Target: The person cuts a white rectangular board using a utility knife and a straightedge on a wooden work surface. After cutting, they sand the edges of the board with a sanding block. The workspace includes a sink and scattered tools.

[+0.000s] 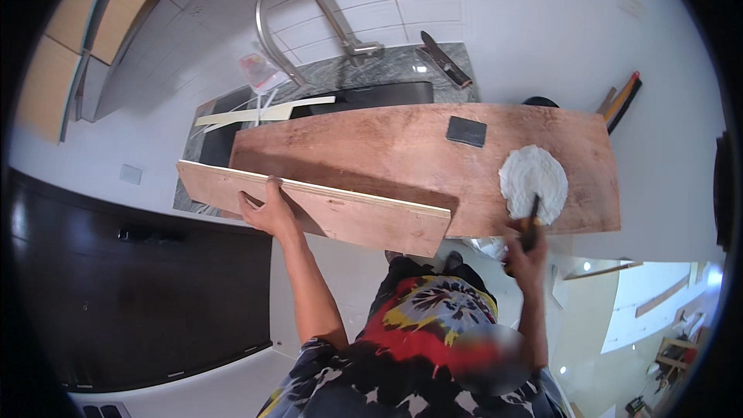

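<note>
item 1: narrow plank (333, 212), pale-edged wood, left of centre in the frame, tilted on its long side above the wide board. likely light for its length and stiff; the thin pale edge may splinter. best held near mid-length by the long edges, since a grip toward one end would probably let the other swing.

item 2: left hand (269, 213), closed about the plank left of its middle, one digit at the upper edge; the rest partly hidden.

item 3: handled tool (532, 226), dark with a touch of orange, right of centre, blurred. looks light and rigid; hold by the handle.

item 4: right hand (527, 258), wrapped round that handle, lower right of centre.

item 5: white paste (534, 174), round heap, right of centre, the tool's tip over its lower part. probably soft and slippery; better lifted with a blade than with fingers.

item 6: wide board (371, 135), reddish wood, across the centre, bearing the paste. likely heavier, stiff.

item 7: dark rectangular pad (466, 131), upper right of centre, on the board.

item 8: curved faucet (263, 19), upper left of centre.
</note>
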Demonstrator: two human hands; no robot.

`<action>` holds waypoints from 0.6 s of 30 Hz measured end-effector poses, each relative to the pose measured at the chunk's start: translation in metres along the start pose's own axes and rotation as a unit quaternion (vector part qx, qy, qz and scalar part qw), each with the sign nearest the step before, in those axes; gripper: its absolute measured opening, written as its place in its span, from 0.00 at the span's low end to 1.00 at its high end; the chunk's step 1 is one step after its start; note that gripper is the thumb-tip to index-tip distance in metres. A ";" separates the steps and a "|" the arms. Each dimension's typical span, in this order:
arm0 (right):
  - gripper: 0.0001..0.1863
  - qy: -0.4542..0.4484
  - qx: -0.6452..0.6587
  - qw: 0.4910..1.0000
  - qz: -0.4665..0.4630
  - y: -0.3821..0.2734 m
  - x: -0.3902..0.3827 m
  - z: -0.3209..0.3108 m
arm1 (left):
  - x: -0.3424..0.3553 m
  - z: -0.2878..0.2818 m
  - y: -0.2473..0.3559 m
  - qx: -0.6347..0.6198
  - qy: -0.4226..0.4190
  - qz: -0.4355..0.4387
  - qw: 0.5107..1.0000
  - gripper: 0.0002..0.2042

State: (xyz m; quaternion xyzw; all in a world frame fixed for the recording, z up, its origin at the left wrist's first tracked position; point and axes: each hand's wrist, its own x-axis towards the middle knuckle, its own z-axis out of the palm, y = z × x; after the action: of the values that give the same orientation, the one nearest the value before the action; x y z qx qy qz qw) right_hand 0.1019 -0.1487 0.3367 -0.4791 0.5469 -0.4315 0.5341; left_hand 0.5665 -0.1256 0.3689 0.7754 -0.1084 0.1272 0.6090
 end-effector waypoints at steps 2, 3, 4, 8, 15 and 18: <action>0.20 -0.014 0.055 0.998 -0.009 0.004 0.002 0.034 | 0.000 0.008 -0.015 0.030 -0.022 -0.024 0.999 0.49; 0.21 -0.048 0.022 0.999 -0.009 0.012 0.007 0.047 | -0.004 0.013 -0.018 0.058 -0.028 -0.026 0.998 0.50; 0.22 -0.085 -0.011 0.996 -0.008 0.018 0.012 0.058 | -0.007 0.015 -0.020 0.087 -0.032 -0.028 0.995 0.51; 0.22 -0.118 -0.073 0.989 0.042 0.017 0.029 0.090 | -0.018 0.036 -0.021 0.256 -0.072 -0.047 0.963 0.54; 0.26 -0.125 -0.237 0.963 -0.009 -0.025 0.083 0.099 | -0.021 0.042 -0.056 0.256 -0.160 -0.134 0.944 0.56; 0.23 -0.085 -0.372 0.904 -0.191 0.001 0.095 0.094 | -0.026 0.016 -0.052 0.342 -0.345 -0.009 0.874 0.56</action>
State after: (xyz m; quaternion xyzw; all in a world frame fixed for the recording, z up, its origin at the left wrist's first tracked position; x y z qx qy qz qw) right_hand 0.1980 -0.2382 0.3140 -0.7730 0.5183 -0.2486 0.2686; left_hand 0.5597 -0.1291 0.3089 0.9308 -0.2543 -0.1252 0.2309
